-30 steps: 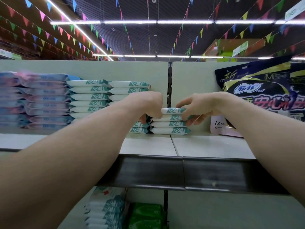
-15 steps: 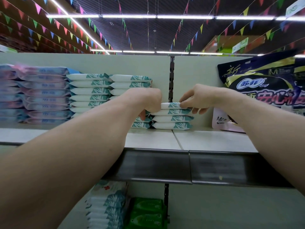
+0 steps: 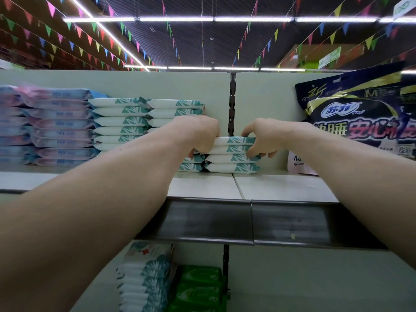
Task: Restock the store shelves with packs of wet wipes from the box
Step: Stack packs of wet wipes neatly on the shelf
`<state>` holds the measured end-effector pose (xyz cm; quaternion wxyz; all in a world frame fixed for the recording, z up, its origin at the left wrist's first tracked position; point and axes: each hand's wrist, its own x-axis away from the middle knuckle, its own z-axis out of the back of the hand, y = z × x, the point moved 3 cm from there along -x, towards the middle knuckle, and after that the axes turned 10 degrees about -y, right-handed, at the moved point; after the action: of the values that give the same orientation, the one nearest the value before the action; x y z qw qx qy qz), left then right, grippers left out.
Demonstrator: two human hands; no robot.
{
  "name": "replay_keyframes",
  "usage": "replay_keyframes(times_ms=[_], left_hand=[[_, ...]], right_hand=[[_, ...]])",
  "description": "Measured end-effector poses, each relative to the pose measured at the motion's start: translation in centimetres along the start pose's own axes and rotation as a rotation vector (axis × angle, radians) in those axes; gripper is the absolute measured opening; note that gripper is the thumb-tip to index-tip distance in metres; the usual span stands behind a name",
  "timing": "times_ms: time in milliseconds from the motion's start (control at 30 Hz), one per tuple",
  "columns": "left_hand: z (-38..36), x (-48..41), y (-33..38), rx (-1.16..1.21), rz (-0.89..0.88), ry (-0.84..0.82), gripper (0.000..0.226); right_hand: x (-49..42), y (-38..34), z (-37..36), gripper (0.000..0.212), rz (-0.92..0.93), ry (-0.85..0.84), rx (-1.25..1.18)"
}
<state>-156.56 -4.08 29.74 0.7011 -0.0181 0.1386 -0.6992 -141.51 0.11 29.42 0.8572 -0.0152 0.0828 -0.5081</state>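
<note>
The right hand has slid outward to the right end of the top two wet wipes packs; the left hand grips the left end. Both hands have fingers curled round the packs, which lie on the pile directly before the upright post.

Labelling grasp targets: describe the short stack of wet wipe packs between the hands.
The short stack is four flat packs in soft white film, teal leaf print at the right ends, lying level on the upper shelf before the slotted upright. The left hand grips the top packs' left end, the right hand their right end.
</note>
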Motion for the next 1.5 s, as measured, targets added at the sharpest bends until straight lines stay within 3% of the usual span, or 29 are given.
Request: replay_keyframes(times_ms=[200, 367, 533, 700, 1000, 1233, 1500], left_hand=[[-0.1, 0.0, 0.1, -0.021, -0.02, 0.063, 0.042], [-0.6, -0.3, 0.1, 0.023, -0.033, 0.028, 0.03], [-0.8, -0.7, 0.4, 0.023, -0.011, 0.01, 0.026], [-0.7, -1.0, 0.2, 0.077, 0.007, 0.008, 0.031], [-0.3, 0.3, 0.8, -0.063, 0.036, 0.084, 0.025], [0.8, 1.5, 1.0, 0.138, 0.039, 0.047, 0.047], [1.3, 4.3, 1.1, 0.187, 0.045, 0.135, 0.038]], right_hand=[[0.3, 0.2, 0.1, 0.037, -0.013, 0.039, 0.049], [0.9, -1.0, 0.6, 0.054, 0.005, 0.135, 0.215], [1.0, -1.9, 0.3, 0.029, 0.109, 0.16, 0.188], [0.8, -2.0, 0.5, 0.019, 0.109, 0.239, 0.201], [0.0, -2.7, 0.4, 0.022, 0.049, 0.208, 0.334], [1.6, -3.0, 0.7, 0.026, 0.065, 0.162, 0.31], [4.1, -4.4, 1.0, 0.025, 0.155, 0.171, 0.258]])
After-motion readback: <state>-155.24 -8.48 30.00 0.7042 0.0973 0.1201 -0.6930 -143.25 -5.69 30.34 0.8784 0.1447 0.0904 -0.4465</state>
